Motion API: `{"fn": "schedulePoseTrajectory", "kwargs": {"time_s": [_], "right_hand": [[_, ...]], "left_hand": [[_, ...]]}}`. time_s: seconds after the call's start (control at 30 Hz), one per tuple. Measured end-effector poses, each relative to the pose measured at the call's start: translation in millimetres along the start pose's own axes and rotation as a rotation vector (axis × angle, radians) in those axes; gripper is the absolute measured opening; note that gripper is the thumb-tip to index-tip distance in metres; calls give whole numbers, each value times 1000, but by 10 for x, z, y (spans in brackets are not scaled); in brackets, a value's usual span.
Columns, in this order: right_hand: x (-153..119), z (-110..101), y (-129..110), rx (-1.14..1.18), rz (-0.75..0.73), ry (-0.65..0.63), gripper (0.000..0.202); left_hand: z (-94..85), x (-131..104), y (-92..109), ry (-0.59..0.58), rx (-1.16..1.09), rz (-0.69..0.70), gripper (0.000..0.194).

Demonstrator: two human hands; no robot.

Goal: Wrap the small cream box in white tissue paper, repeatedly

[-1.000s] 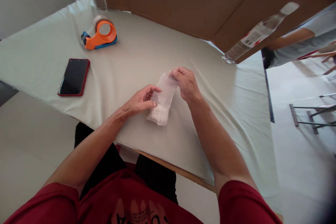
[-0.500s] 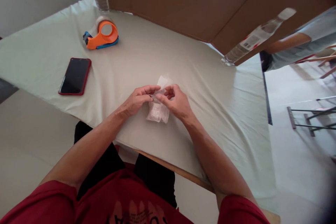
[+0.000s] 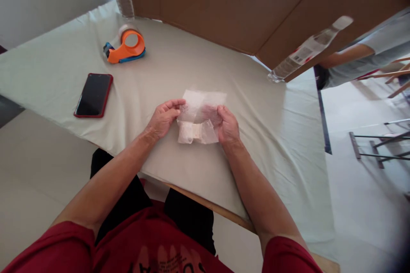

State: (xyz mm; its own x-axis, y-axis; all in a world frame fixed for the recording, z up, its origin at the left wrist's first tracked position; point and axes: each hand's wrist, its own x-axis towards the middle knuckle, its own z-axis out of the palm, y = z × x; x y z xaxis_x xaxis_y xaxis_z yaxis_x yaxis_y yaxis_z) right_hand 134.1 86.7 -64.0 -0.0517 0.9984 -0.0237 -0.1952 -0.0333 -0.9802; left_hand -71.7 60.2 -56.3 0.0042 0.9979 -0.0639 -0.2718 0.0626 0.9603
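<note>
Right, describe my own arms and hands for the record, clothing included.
Short, plain red sleeves cover the upper arms; below them, the forearms are bare. The left hand and right hand are ungloved, with no watch, bracelet or ring visible.

wrap (image 3: 205, 101): translucent white. piece lying in it (image 3: 197, 131): cream. phone (image 3: 93, 95): black screen, red case. tape dispenser (image 3: 139, 46): orange body, blue along the underside. cloth (image 3: 173, 72): pale grey-green, uniform tone. cardboard (image 3: 211, 4): brown, crossed by darker fold lines. left bottle (image 3: 124, 2) and right bottle (image 3: 303, 54): clear, labels white with red; barcode pattern on the latter. shirt (image 3: 128, 239): deep red, black lettering, pinkish elongated shapes. trousers (image 3: 190, 213): black. table edge (image 3: 208, 207): tan. co-worker's sleeve (image 3: 389, 34): light grey.
</note>
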Motion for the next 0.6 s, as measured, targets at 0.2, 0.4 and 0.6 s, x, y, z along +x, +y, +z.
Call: {"fn": "schedulePoseTrajectory", "kwargs": {"time_s": [0.2, 0.4, 0.6], "right_hand": [[-80, 91, -99, -60, 38, -173, 52], [-129, 157, -149, -34, 45, -344, 54], [25, 21, -44, -33, -7, -11, 45]], "left_hand": [[83, -114, 73, 183, 571, 314, 40], [109, -114, 78, 97, 564, 146, 24], [-32, 5, 93, 248, 165, -7, 9]]}}
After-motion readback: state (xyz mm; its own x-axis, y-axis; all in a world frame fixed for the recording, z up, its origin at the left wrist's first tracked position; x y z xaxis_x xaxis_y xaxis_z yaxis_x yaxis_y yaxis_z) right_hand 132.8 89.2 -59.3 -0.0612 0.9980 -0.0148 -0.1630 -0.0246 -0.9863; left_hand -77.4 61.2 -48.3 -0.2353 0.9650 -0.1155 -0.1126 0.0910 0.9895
